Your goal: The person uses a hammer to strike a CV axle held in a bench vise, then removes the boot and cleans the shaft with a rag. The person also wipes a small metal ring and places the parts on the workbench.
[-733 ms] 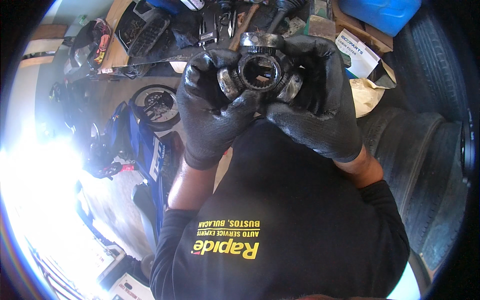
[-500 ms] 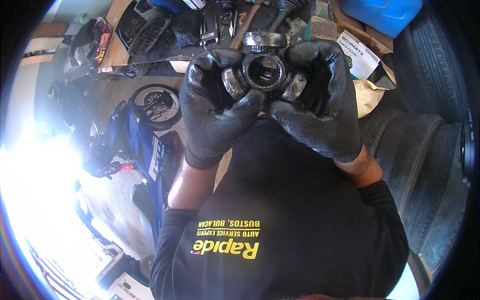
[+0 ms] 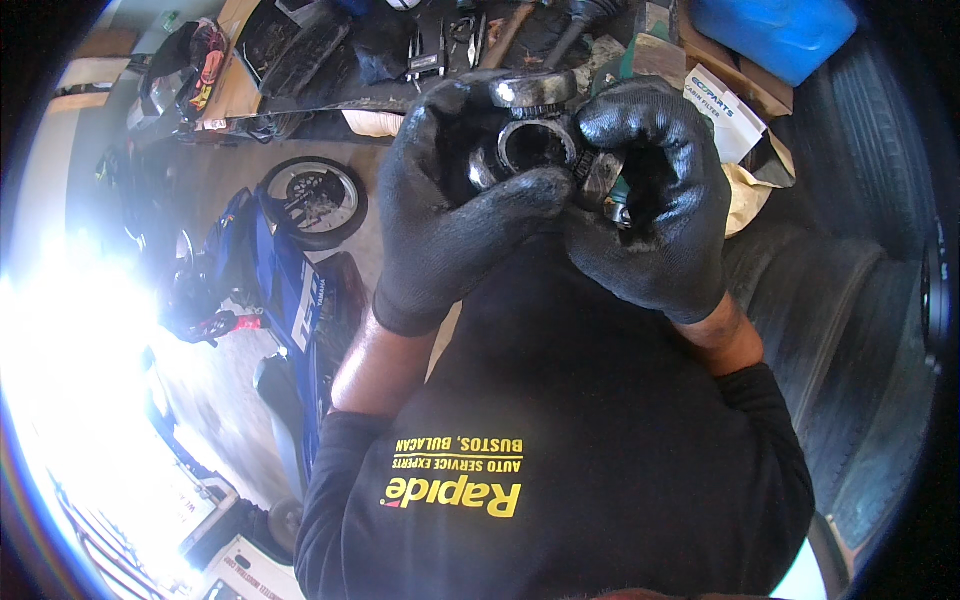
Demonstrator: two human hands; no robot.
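Note:
Greasy black gloves cover both of my hands. Between them, above my chest, is a tripod joint (image 3: 506,148) with a splined centre hole and metal rollers round it. One roller (image 3: 533,93) points up, away from me. My left hand (image 3: 430,220) grips the left side of the joint, its thumb lying along the lower edge of the centre ring. On the other side, my right hand (image 3: 675,205) has its fingers and thumb curled round the right roller (image 3: 601,177), which is partly hidden. Dark grease coats the joint and the glove fingers.
Beyond my hands a dark workbench holds a caliper (image 3: 426,58), a wooden handle (image 3: 508,35), an axle shaft (image 3: 570,45) and a white box (image 3: 722,115). A blue container (image 3: 775,35) stands far right, above stacked tyres (image 3: 810,300). On the left is a blue motorcycle (image 3: 290,280).
My left thumb has slid right across the joint's lower edge. The joint has turned and tilted a little, and its left roller is now more covered by my hand.

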